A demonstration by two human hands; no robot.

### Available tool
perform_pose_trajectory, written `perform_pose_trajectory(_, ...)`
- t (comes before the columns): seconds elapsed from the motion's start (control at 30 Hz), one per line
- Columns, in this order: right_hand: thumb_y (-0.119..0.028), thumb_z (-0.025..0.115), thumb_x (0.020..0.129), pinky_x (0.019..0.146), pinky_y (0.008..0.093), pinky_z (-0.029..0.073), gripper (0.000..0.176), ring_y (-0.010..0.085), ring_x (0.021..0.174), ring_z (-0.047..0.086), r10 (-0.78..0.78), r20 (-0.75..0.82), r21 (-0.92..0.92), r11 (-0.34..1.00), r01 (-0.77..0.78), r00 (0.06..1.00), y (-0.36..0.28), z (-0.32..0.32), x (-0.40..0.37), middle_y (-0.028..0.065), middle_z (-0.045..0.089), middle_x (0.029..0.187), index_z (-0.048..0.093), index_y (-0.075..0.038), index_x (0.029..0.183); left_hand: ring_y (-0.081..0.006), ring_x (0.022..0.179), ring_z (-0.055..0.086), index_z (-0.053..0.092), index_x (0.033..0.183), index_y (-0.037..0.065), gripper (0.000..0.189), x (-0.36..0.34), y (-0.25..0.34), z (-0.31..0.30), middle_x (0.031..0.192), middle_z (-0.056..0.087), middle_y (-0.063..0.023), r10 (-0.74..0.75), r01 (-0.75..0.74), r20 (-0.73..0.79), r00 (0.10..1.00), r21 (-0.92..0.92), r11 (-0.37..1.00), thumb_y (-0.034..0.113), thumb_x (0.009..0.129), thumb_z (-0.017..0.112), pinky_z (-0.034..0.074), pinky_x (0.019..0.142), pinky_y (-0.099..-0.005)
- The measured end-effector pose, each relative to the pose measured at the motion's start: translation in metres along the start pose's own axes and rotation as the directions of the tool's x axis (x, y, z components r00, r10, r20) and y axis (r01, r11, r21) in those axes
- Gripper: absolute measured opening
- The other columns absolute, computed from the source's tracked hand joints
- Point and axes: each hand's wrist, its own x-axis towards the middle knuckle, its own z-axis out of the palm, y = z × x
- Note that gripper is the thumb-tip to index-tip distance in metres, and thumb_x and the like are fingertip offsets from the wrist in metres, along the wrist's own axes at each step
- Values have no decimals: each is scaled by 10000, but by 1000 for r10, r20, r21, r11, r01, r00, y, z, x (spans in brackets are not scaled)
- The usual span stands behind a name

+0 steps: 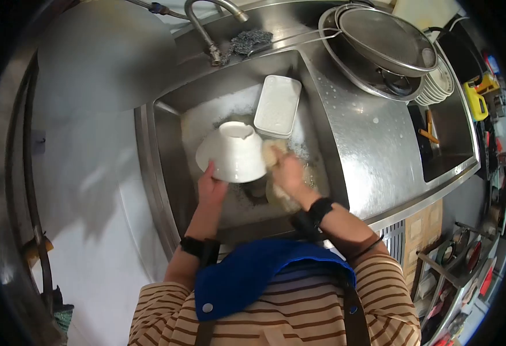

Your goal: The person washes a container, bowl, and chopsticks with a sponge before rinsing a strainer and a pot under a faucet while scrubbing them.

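Observation:
My left hand (pixel 210 187) grips the rim of a white bowl (pixel 238 155) over the sink. The bowl is tilted with its underside and foot ring turned up, and a notch shows in that ring. A pale yellowish sponge (pixel 272 153) is in my closed right hand (pixel 290 174), against or very near the bowl's right side; contact is hard to make out. Behind the hands, a white rectangular dish (pixel 278 104) lies in the sink (pixel 166 150). Suds cover part of the sink floor, and something pale and blurred sits below my right hand.
A curved faucet (pixel 211 46) rises at the back edge, beside a steel scouring pad (pixel 250 41). Strainers (pixel 385 37) and a metal basin (pixel 357 78) rest on the right counter (pixel 368 144). Further right are stacked plates (pixel 437 86), a second sink and a yellow jug (pixel 475 104).

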Motion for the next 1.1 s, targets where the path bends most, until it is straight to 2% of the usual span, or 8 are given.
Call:
perform_pose_trajectory(0.1,-123,573,702,736,408,461,448,364,888,506,-449,-56,-71,893,445,892,-38,16,-36,185,489,968,555,-221,1139,-247,1137,445,380,1239,-10,359,10,-12,8,1237,460,-115,78,-88,-90,993,-115,990,99,900,428,342,996,-410)
perform_pose_trajectory(0.17,-88,532,713,743,414,454,454,365,897,481,-535,-95,-79,845,529,839,-48,16,-37,175,474,963,544,-233,1143,-254,1168,412,372,1245,-11,364,2,-8,-6,1247,448,-123,96,-233,214,972,928,292,117,907,416,294,1027,-403)
perform_pose_trajectory(0.23,-82,509,725,746,424,447,455,365,914,467,-430,-119,-132,900,415,895,-36,8,-26,171,471,976,533,-241,1150,-255,1118,461,393,1234,-18,382,13,-19,-37,1249,441,-143,53,-244,508,859,316,917,86,875,477,352,981,-392)
perform_pose_trajectory(0.4,-193,511,757,813,415,404,461,344,1066,414,154,114,-339,935,-108,981,23,-26,1,174,456,1134,470,-255,1213,-246,1123,455,437,1194,-39,346,-21,-1,3,1199,486,-127,-25,-4,146,989,193,981,61,866,477,351,978,-399)
perform_pose_trajectory(0.5,-408,527,802,760,391,412,561,283,983,491,132,196,133,978,-160,972,4,-76,-2,128,482,1132,392,-149,1281,-238,1032,525,470,1163,-41,348,-55,0,37,1133,538,-111,6,-138,279,960,455,880,25,825,528,400,924,-392)
perform_pose_trajectory(0.67,-492,515,811,461,252,472,745,174,661,597,-175,319,819,545,-178,931,-20,-182,-39,139,520,974,235,-73,1360,-256,700,605,606,916,-13,163,-112,-29,117,793,629,-111,-333,-757,681,652,561,-334,80,801,538,474,654,-307)
perform_pose_trajectory(0.87,-359,581,768,289,245,440,725,203,430,579,-6,407,831,419,-367,913,75,-280,-60,243,565,872,246,-7,1306,-297,678,580,598,889,17,182,-100,-148,183,795,609,-130,-607,-963,787,109,-67,-260,49,724,527,483,616,-325)
perform_pose_trajectory(1.1,-84,481,792,301,272,464,326,245,441,596,349,120,890,377,-257,929,185,-396,-76,219,599,687,476,141,1028,-292,1046,511,603,993,50,283,-129,-266,266,1034,578,-145,-433,-941,891,-134,-252,-226,16,719,539,317,968,-481)
